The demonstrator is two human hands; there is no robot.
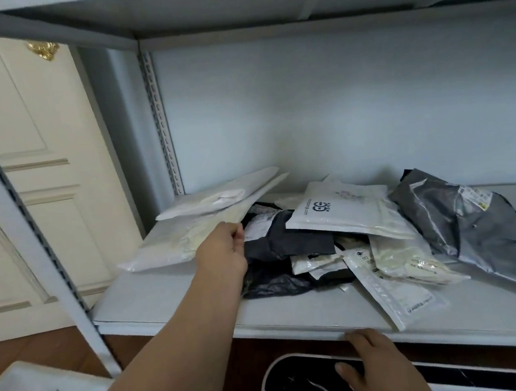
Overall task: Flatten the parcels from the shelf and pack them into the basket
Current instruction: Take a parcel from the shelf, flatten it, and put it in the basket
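Grey metal shelf (178,300) carrying a heap of parcels (348,234). Black-and-white basket (303,386) below its front edge. Left hand (223,246) pinching a white parcel (179,237) at the heap's left. Right hand (373,364), fingers straight, resting on the shelf's lip.

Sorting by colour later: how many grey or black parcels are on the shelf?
2 visible: a grey parcel at the pile's right end, a black parcel mid-pile under white mailers. More may be buried.
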